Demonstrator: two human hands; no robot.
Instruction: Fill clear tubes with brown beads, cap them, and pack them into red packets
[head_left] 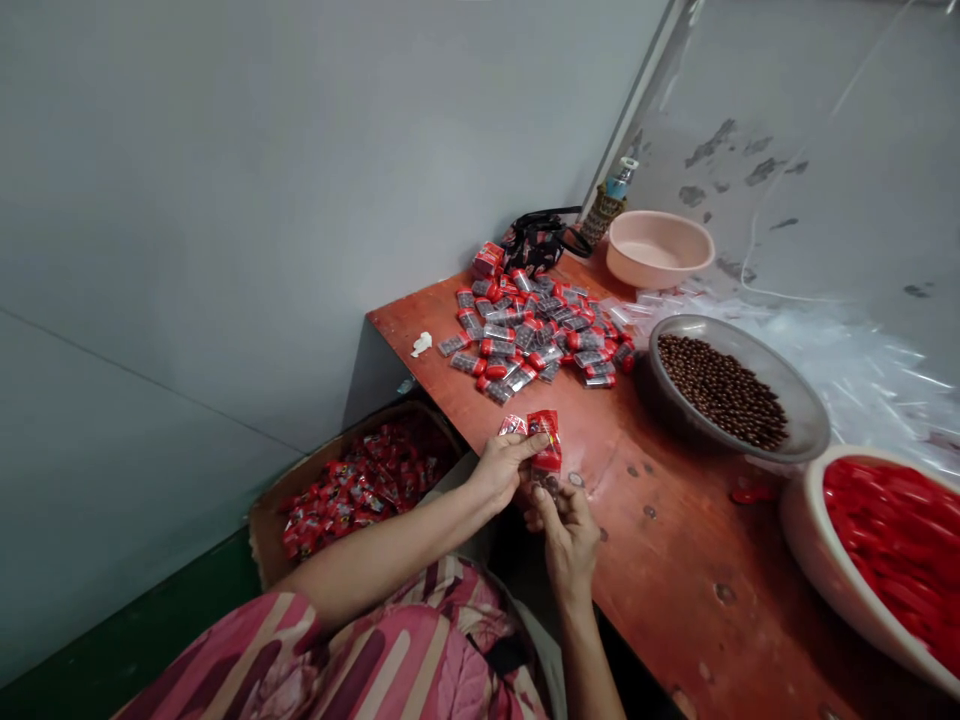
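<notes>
My left hand [501, 470] pinches a small red printed wrapper [543, 428] at the table's near edge. Just below it, my right hand [571, 535] grips a small clear container [547, 484] of dark brown balls, thumb on its front. The container's upper end meets the wrapper's lower end; whether it is inside cannot be made out. Another shiny red-and-white wrapper [513, 425] shows behind my left fingers. Beyond the hands lies a pile of clear, red-capped containers [529, 330] filled with dark balls.
Right of the pile stands a grey bowl of brown balls [720, 390], then a pale basin [806, 530] of red plastic pieces. Clear plastic pieces [862, 360] lie along the wall. A pink basin [660, 250], black bag [536, 240] and bottle [621, 180] stand behind. Below left, a box [270, 540] holds red packets.
</notes>
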